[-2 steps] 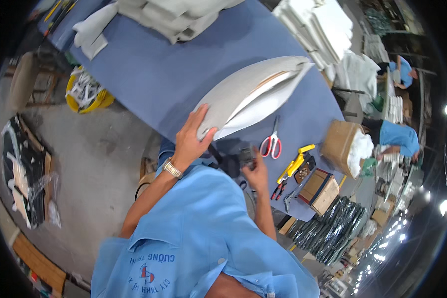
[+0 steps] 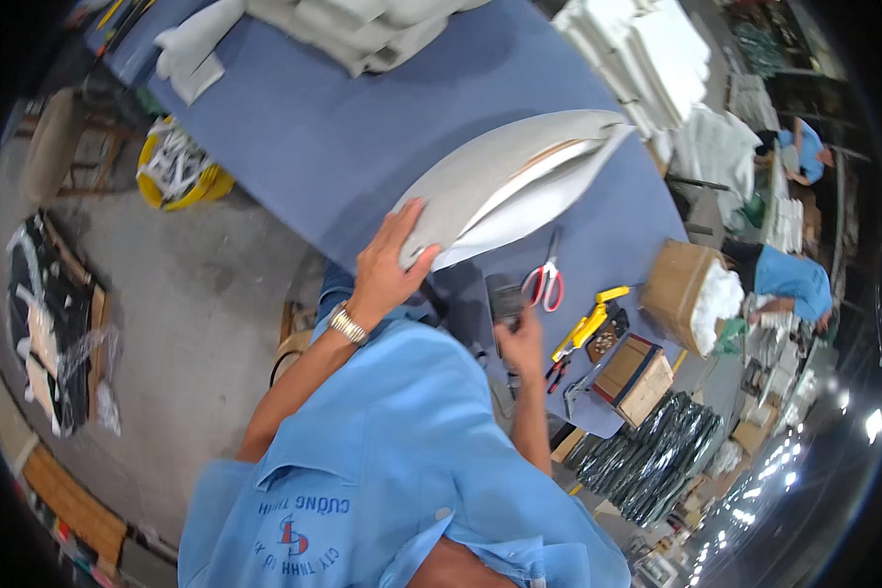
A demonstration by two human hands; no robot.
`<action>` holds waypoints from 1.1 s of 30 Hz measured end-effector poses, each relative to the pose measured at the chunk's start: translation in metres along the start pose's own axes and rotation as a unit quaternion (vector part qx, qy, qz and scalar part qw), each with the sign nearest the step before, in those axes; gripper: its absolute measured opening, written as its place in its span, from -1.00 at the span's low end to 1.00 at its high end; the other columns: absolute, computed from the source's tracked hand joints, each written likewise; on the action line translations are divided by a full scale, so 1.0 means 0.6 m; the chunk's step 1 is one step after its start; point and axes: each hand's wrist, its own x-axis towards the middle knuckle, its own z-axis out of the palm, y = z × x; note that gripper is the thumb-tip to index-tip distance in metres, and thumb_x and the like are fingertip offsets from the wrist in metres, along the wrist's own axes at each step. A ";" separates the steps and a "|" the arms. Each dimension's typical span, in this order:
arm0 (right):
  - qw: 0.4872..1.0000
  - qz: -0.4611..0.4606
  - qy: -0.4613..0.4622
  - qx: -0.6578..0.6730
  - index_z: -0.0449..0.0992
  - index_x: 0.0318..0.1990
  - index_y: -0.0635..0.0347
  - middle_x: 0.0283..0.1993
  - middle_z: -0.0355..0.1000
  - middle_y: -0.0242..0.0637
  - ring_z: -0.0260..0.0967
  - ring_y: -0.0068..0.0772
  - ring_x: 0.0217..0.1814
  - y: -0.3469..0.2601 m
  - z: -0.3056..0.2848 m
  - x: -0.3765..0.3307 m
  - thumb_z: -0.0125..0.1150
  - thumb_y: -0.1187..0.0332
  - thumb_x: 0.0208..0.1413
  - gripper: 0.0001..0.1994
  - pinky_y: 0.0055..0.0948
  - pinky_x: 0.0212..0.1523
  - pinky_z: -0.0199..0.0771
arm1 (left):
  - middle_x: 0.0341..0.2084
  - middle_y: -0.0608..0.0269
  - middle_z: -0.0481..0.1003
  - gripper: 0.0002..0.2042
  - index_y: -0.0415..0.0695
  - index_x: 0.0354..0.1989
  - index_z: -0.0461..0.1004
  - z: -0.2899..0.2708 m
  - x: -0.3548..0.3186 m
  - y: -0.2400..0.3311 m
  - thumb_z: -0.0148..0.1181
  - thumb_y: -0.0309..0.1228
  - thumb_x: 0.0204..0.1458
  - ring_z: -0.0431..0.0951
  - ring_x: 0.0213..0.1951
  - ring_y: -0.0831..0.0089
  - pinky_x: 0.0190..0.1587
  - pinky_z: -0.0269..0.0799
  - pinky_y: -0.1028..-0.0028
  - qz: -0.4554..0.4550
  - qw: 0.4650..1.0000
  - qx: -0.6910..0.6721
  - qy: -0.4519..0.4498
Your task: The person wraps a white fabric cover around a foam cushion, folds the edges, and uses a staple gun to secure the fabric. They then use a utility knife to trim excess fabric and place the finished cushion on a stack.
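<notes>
Left grip [image 2: 387, 269]: closed on the grey-and-white panel's [image 2: 480, 176] near end, over the blue worktop [image 2: 304, 127]. Right grip [image 2: 521, 345]: closed round a dark tool [image 2: 506, 302] (blurred to me), near scissors [image 2: 551, 263]. Step, I judge: steadying the panel; next calls for firm left hold.

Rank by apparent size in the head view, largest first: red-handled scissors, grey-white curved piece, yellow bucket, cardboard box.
1. grey-white curved piece
2. cardboard box and yellow bucket: too alike to rank
3. red-handled scissors
</notes>
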 end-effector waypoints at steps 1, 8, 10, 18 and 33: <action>0.998 0.032 -0.042 0.043 0.33 0.41 0.20 0.15 0.52 -0.12 0.53 -0.32 0.02 -0.027 -0.027 -0.003 0.44 0.49 -0.04 -0.23 -0.36 0.07 0.52 | 0.29 -0.01 0.44 -0.32 -0.09 0.42 0.30 0.003 -0.001 0.001 0.37 -0.20 0.13 0.48 0.26 -0.09 0.34 0.40 0.11 0.007 1.000 0.014 0.006; 0.972 -0.230 -0.043 0.002 0.50 0.24 0.28 0.09 0.53 -0.19 0.46 -0.45 0.03 -0.285 -0.055 -0.008 0.46 0.52 -0.02 -0.42 -0.48 0.05 0.49 | 0.30 0.01 0.43 -0.31 -0.04 0.42 0.30 0.008 0.007 0.002 0.40 -0.22 0.11 0.49 0.24 -0.06 0.36 0.39 0.09 0.042 0.998 0.039 0.013; 0.985 -0.125 -0.087 0.082 0.47 0.27 0.32 0.14 0.54 -0.09 0.50 -0.38 0.09 -0.290 -0.042 -0.009 0.43 0.51 -0.03 -0.38 -0.43 0.14 0.49 | 0.34 0.02 0.40 -0.31 0.03 0.44 0.30 0.012 0.004 -0.004 0.39 -0.17 0.12 0.47 0.25 -0.12 0.35 0.40 0.05 0.038 0.999 0.037 0.001; 0.981 -0.155 -0.100 0.067 0.47 0.28 0.32 0.18 0.55 -0.05 0.55 -0.32 0.17 -0.290 -0.003 0.015 0.38 0.50 -0.01 -0.39 -0.37 0.18 0.50 | 0.38 0.04 0.33 -0.22 0.09 0.48 0.22 0.010 0.006 -0.010 0.40 -0.31 0.02 0.47 0.22 -0.16 0.38 0.37 0.02 0.060 0.998 0.020 -0.010; 0.972 -0.185 -0.140 0.034 0.46 0.25 0.21 0.18 0.54 -0.05 0.56 -0.13 0.17 -0.322 -0.007 0.033 0.40 0.46 -0.08 -0.37 -0.31 0.17 0.51 | 0.46 0.10 0.23 -0.05 0.16 0.51 0.19 0.009 0.002 -0.008 0.50 -0.44 -0.17 0.46 0.24 -0.19 0.40 0.35 0.03 0.061 0.997 0.024 -0.044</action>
